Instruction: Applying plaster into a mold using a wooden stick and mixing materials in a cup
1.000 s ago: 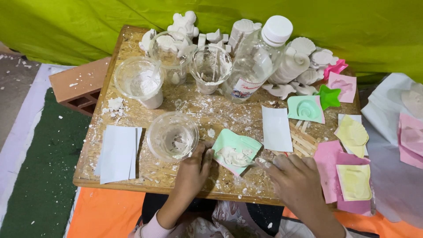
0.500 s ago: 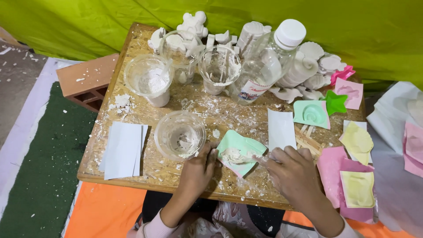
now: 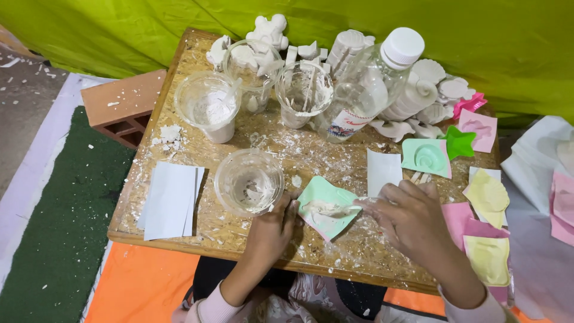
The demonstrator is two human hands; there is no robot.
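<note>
I see my left hand [image 3: 270, 230] pinning the near-left edge of the green mould [image 3: 327, 207] on the surface [image 3: 197, 224], fingers curled onto it, just beside the clear cup [image 3: 249, 181]. My right hand [image 3: 411, 216] is pinched shut on a thin stick [image 3: 353, 206], whose tip now sits in the white paste inside the mould (half a second ago it lay at the rim), so the filling looks under way.
</note>
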